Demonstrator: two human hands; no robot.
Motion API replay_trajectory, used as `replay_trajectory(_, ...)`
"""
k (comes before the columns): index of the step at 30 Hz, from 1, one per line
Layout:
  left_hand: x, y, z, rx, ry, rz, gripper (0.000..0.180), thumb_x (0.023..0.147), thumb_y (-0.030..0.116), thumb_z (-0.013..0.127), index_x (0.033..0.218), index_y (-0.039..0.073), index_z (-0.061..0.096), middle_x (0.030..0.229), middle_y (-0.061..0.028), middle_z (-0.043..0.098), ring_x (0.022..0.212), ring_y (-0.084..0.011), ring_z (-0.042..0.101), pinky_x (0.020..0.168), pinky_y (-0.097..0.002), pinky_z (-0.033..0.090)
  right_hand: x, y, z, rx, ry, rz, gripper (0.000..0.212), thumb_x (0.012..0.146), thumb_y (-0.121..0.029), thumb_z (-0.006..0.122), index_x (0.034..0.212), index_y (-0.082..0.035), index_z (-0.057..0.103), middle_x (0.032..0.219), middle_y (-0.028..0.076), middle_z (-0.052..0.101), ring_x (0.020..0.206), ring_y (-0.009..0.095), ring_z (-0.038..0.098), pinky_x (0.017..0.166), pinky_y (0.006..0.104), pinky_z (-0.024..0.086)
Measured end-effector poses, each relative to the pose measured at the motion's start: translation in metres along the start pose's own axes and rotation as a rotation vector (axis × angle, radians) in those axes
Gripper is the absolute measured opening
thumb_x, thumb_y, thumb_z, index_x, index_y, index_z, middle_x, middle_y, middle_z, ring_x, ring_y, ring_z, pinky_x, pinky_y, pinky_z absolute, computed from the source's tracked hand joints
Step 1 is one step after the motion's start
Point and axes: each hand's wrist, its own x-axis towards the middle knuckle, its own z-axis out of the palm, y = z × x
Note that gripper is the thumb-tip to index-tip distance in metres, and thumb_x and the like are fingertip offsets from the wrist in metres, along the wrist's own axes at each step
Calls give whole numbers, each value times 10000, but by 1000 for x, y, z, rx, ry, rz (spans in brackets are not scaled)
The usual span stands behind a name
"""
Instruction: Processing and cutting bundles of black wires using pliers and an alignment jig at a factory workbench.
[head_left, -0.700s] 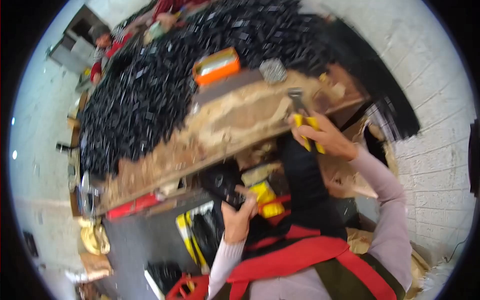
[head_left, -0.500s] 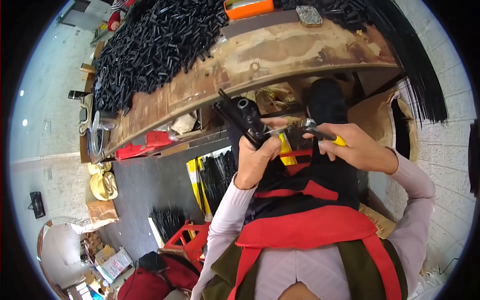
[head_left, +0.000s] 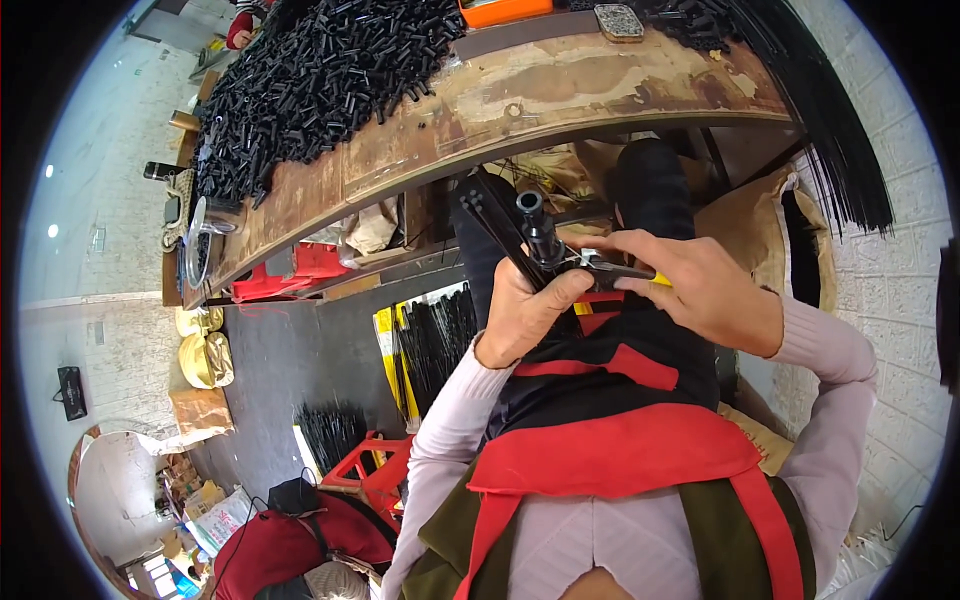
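My left hand (head_left: 522, 318) is closed round a black umbrella frame (head_left: 541, 235), by its look: a bundle of thin dark rods beside a thicker tube with a ring-shaped open end. The tube stands up from my fist, and the rods lean to the upper left. In my right hand (head_left: 712, 292) are pliers (head_left: 612, 268) with black and yellow handles, gripped close to the jaws. Their metal jaws are right beside the lower end of the tube, by my left thumb. Whether the jaws bite on anything is too small to tell.
A worn wooden bench (head_left: 560, 85) runs across the front, with a heap of small black tubular parts (head_left: 330, 85) and an orange tray (head_left: 505, 10) on it. Long black rods (head_left: 835, 150) hang over its right end. A red stool (head_left: 375, 465) stands at lower left.
My right hand and the pliers have moved left, up to the frame in my left hand. The frame has turned, and its tube now stands more upright.
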Motion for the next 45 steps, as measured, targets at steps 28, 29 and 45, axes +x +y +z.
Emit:
replay_trajectory(28, 22, 1, -22, -15, -72, -27, 703, 888, 444, 698, 1296, -93, 500, 682, 33, 436, 595, -63, 383, 554, -225, 315, 10, 9, -28, -424, 49, -191, 394, 867, -119, 631, 1203, 19, 480, 761, 138, 604, 670, 345, 629, 634, 382, 503)
replay_trajectory(29, 21, 1, -21, -39, -83, -27, 730, 875, 459, 705, 1302, -95, 497, 689, 33, 442, 596, -63, 387, 552, -224, 312, 10, 9, -30, -324, -114, -112, 375, 862, -89, 625, 1186, 31, 481, 767, 145, 624, 677, 324, 656, 620, 368, 509)
replay_trajectory(45, 30, -7, -25, -122, -143, -65, 707, 888, 453, 685, 1301, -82, 479, 724, 24, 443, 608, -60, 360, 555, -229, 310, 17, 15, -37, 552, -439, 328, 485, 861, -121, 644, 1286, 23, 458, 654, 120, 550, 476, 209, 557, 502, 317, 487)
